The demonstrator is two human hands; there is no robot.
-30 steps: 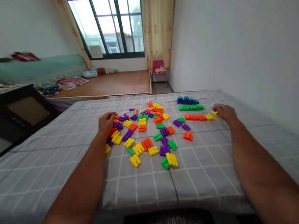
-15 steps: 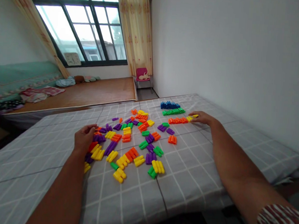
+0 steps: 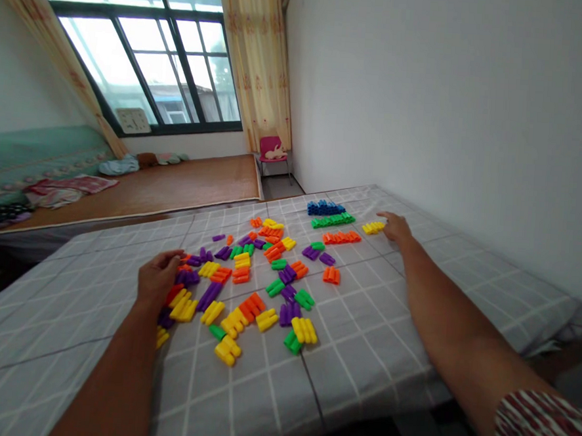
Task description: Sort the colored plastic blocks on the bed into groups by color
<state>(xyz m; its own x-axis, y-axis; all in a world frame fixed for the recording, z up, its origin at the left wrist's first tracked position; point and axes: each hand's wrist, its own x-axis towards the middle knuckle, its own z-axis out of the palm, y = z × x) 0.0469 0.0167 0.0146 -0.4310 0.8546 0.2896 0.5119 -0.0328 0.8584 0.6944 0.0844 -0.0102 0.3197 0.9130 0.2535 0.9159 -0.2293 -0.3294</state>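
Colourful plastic pieces lie scattered over a grey checked cloth, among them yellow pieces point(image 3: 304, 331), purple pieces point(image 3: 209, 296) and orange pieces point(image 3: 252, 306). Behind them on the right are a dark blue row point(image 3: 326, 208), a green row point(image 3: 333, 220) and an orange row point(image 3: 342, 238). A short yellow row point(image 3: 373, 228) lies right of the orange one. My right hand point(image 3: 393, 228) is beside that yellow row, fingers apart and holding nothing. At the left edge of the scatter, my left hand point(image 3: 160, 276) has its fingers pinched together by orange pieces; what they hold is hidden.
The checked cloth point(image 3: 361, 367) covers the surface under the pieces. Beyond it are a low brown platform point(image 3: 189, 184) with cloths, a pink chair point(image 3: 270, 148) with a soft toy, a window and curtains. A white wall point(image 3: 426, 108) stands on the right.
My right hand has let go of the yellow pieces and moved slightly right of them. The yellow row now lies apart from the orange row. My left hand stays at the scatter's left edge.
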